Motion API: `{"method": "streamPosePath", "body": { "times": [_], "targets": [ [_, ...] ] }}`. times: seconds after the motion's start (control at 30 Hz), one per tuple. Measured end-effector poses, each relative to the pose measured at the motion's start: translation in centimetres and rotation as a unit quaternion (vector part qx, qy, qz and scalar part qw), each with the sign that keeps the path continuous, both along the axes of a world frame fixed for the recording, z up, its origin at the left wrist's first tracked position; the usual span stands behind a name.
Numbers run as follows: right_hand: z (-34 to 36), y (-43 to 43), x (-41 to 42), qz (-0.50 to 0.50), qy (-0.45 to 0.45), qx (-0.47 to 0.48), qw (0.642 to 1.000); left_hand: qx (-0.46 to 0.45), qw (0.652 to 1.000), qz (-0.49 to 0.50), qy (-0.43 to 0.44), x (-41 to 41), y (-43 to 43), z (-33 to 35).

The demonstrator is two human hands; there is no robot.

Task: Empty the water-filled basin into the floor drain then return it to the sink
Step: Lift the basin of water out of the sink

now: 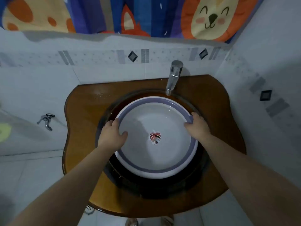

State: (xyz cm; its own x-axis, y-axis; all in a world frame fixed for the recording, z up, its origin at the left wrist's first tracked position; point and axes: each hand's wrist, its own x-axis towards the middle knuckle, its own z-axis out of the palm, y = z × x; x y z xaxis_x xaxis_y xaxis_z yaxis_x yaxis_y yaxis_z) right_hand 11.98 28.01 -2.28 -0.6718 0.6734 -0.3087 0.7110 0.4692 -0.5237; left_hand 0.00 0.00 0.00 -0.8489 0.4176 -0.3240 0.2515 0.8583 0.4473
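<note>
A round white basin (156,162) with a purple rim band and a leaf picture on its bottom sits in the dark glass sink bowl (146,188), set in an amber glass counter (81,115). Clear water shows inside it, with a waterline near the far rim. My left hand (112,134) grips the left rim, thumb inside the basin. My right hand (197,126) grips the right rim, fingers curled over the edge. A round floor drain (89,209) peeks out below the counter's front left edge.
A chrome faucet (173,77) stands behind the sink, its spout over the basin's far rim. A wall tap (46,121) sticks out of the tiled wall at left. A colourful animal curtain (130,15) hangs above. Tiled walls close in on both sides.
</note>
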Motion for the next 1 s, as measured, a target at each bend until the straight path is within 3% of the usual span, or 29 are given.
{"method": "streamPosePath", "body": {
  "times": [0.17,0.3,0.53,0.77,1.0],
  "targets": [
    [-0.9,-0.3,-0.4,-0.092,-0.014,-0.035,0.995,0.014,0.998,0.036,-0.04,-0.3,0.2,-1.0],
    [-1.7,0.3,-1.5,-0.154,-0.052,-0.069,0.984,0.051,0.987,0.124,-0.091,-1.6,0.8,-2.0],
    [-2.9,0.8,-3.0,-0.17,-0.12,-0.056,0.977,0.072,0.951,0.258,-0.156,-4.0,1.7,-4.1],
    [-4.0,0.9,-1.9,-0.119,-0.087,0.029,0.989,0.032,0.955,0.25,-0.156,-4.7,2.4,-4.9],
    [-4.2,0.7,-1.8,-0.135,-0.058,0.03,0.989,0.034,0.956,0.245,-0.155,-4.6,2.4,-4.3]
  ]
}}
